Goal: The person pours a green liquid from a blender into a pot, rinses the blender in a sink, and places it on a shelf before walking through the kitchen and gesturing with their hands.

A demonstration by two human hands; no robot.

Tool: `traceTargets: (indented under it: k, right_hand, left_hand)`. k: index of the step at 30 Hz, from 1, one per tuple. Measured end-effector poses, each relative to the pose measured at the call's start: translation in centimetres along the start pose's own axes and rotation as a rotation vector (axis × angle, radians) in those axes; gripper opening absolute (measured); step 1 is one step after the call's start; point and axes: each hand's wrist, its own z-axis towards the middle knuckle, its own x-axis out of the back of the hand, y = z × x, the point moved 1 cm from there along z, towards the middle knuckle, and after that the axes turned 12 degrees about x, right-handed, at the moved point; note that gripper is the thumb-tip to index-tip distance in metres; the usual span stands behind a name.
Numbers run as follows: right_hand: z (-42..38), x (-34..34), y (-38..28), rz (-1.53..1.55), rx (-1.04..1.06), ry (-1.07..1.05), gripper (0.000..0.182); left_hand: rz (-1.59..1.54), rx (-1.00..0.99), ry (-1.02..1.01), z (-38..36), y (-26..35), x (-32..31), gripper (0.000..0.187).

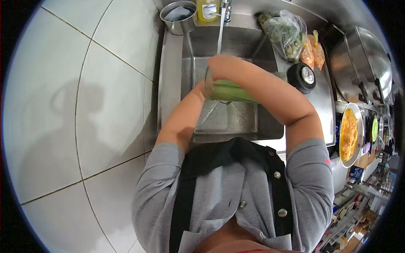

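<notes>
The right hand [221,65] grips the rim of a green container [231,90] lying sideways under the tap stream [220,36]. The left hand seems hidden beneath it, fingers unseen.

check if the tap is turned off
No, a stream of water runs from the tap down into the sink, above the green container.

Left hand hidden behind glass jar [230,90], grip not readable; right hand [221,65] covers jar rim; green contents of jar unclear; bagged greens [284,33] blurred; soap bottle [207,9] cut off by top edge
</notes>
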Motion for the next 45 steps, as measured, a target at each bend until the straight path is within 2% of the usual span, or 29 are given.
traceTargets:
  k: [3, 6, 8, 13, 15, 16, 17, 18, 19, 20, 21, 22, 25, 27, 28, 30, 32, 34, 36, 38, 39, 42, 44, 45]
  right_hand:
    - [-0.1, 0.7, -0.9, -0.016, 0.013, -0.083, 0.036]
    - [0.2, 0.5, -0.9, -0.014, 0.012, -0.027, 0.033]
    - [0.9, 0.1, -0.4, -0.009, -0.016, -0.069, 0.033]
    - [1.6, 1.2, 1.4, 0.030, -0.107, -0.136, 0.037]
    - [2.0, 0.2, 4.2, 0.027, -0.190, 0.112, 0.039]
    - [2.1, -0.5, 5.7, 0.026, -0.190, 0.112, 0.039]
    - [2.0, -0.9, 7.2, 0.066, -0.212, 0.245, 0.042]
    - [1.8, -1.4, 8.6, 0.106, -0.233, 0.378, 0.045]
    - [1.2, -1.7, 9.2, 0.100, -0.232, 0.381, 0.045]
    - [0.2, -2.2, 9.5, 0.304, -0.334, 0.490, 0.049]
    - [-0.6, -2.7, 9.9, 0.511, -0.433, 0.597, 0.053]
    - [-1.2, -3.8, 10.5, 0.508, -0.434, 0.601, 0.053]
    - [-2.2, -7.9, 11.5, 0.658, -0.345, 0.712, 0.059]
    - [-3.2, -9.5, 10.9, 1.079, -0.251, 0.838, 0.055]
    - [-3.2, -10.2, 10.8, 1.078, -0.251, 0.840, 0.055]
    - [-2.9, -11.3, 10.8, 1.025, -0.175, 0.933, 0.053]
    - [-2.0, -11.6, 11.2, 1.067, -0.145, 0.979, 0.052]
    - [-1.4, -11.4, 11.4, 1.109, -0.071, 1.119, 0.053]
    - [-0.6, -11.6, 11.9, 1.149, -0.054, 1.123, 0.054]
    - [0.2, -12.1, 11.9, 1.186, -0.031, 1.128, 0.056]
    - [0.8, -12.5, 11.7, 1.233, -0.014, 1.135, 0.058]
    - [1.5, -13.4, 10.4, 1.268, 0.018, 1.157, 0.062]
    - [0.7, -12.5, 8.4, 1.395, -0.031, 0.978, 0.067]
    - [0.5, -12.0, 7.7, 1.402, -0.080, 0.963, 0.068]
  left_hand:
    - [0.060, 0.054, 0.031, 0.4, 0.0, -0.1, 0.056]
    - [0.120, 0.097, 0.084, 0.4, 0.4, -0.2, 0.055]
    - [0.159, 0.125, 0.139, 0.4, 0.5, -0.1, 0.055]
    - [0.263, 0.198, 0.407, -0.1, 2.3, 1.5, 0.054]
    - [0.266, 0.209, 0.500, -0.7, 4.0, 2.7, 0.054]
    - [0.258, 0.207, 0.526, -1.0, 4.9, 3.2, 0.053]
    - [0.258, 0.203, 0.525, -1.0, 5.6, 3.4, 0.053]
    - [0.066, 0.140, 0.560, -1.2, 6.7, 3.8, 0.056]
    - [-0.127, 0.074, 0.589, -1.3, 7.6, 4.0, 0.058]
    - [-0.126, 0.068, 0.587, -2.2, 8.2, 3.3, 0.058]
    - [-0.163, -0.030, 0.534, -3.2, 8.9, 2.5, 0.053]
    - [-0.198, -0.124, 0.480, -3.8, 9.4, 2.0, 0.049]
    - [-0.201, -0.184, 0.498, -1.5, 11.0, 4.3, 0.039]
    - [-0.137, -0.224, 0.426, 0.9, 11.8, 7.7, 0.045]
    - [-0.074, -0.259, 0.360, 1.2, 12.1, 8.3, 0.051]
    - [-0.054, -0.301, 0.407, 2.0, 12.3, 9.1, 0.048]
    - [-0.004, -0.433, 0.500, -2.6, 12.9, 4.7, 0.047]
    - [0.044, -0.490, 0.506, -4.0, 13.9, 3.9, 0.047]
    - [0.088, -0.552, 0.510, -6.0, 14.7, 2.1, 0.047]
    - [0.171, -0.592, 0.686, -8.7, 14.9, -0.5, 0.046]
    - [0.198, -0.652, 0.653, -8.8, 15.1, -0.5, 0.046]
    - [0.244, -0.636, 0.694, -9.8, 15.3, -1.2, 0.044]
    - [0.239, -0.578, 0.714, -10.2, 15.1, -1.8, 0.042]
    - [0.231, -0.520, 0.734, -10.5, 15.0, -1.8, 0.040]
